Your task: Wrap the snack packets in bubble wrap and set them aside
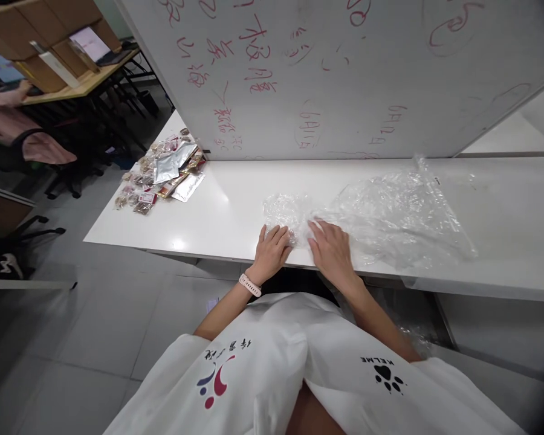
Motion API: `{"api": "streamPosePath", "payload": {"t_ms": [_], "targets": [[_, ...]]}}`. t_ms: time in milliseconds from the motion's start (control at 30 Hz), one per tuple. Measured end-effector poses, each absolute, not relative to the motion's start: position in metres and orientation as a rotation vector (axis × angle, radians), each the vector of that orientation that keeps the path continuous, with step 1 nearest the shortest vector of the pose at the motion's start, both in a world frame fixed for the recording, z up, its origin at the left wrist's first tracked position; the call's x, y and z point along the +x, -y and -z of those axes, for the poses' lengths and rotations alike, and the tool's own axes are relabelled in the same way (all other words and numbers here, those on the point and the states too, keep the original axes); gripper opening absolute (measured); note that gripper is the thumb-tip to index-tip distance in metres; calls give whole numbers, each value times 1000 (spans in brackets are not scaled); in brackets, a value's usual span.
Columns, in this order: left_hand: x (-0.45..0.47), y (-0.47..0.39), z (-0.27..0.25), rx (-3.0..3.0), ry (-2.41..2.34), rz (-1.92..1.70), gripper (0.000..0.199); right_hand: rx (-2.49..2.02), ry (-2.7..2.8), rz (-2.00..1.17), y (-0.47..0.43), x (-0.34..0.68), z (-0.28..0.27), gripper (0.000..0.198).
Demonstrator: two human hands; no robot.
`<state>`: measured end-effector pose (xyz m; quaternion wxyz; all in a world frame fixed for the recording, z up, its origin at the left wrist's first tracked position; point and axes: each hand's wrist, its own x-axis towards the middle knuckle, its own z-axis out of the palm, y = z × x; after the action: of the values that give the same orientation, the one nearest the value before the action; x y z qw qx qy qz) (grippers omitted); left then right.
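My left hand point(272, 251), with a pale pink band on its wrist, rests on the near edge of a crumpled clear plastic pile point(284, 208). Its fingers lie stretched over the plastic. My right hand point(332, 249) is just to the right, thumb and forefinger apart, fingertips touching the plastic between the pile and a large clear plastic bag point(399, 211). That bag spreads rightward over the white table point(236, 181). Whether the pile and the bag are joined I cannot tell. What lies under my left fingers is hidden.
Several small packets point(140, 196) and silver pouches point(167, 169) are heaped at the table's left end. A whiteboard point(344, 78) with red writing stands along the back. At far left, a person in a pink sleeve point(9, 99) sits at a desk with cardboard boxes point(40, 75).
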<state>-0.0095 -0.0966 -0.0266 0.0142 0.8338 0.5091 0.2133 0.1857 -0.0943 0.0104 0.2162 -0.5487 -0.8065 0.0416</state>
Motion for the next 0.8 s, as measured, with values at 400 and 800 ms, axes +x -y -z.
{"api": "streamPosePath", "payload": {"t_ms": [400, 800], "targets": [[-26, 105, 39, 2324, -1453, -1199, 51, -733, 2308, -1007, 43, 162, 18, 60], [-39, 96, 30, 2172, -1214, -967, 38, -985, 2194, -582, 81, 174, 29, 48]]}}
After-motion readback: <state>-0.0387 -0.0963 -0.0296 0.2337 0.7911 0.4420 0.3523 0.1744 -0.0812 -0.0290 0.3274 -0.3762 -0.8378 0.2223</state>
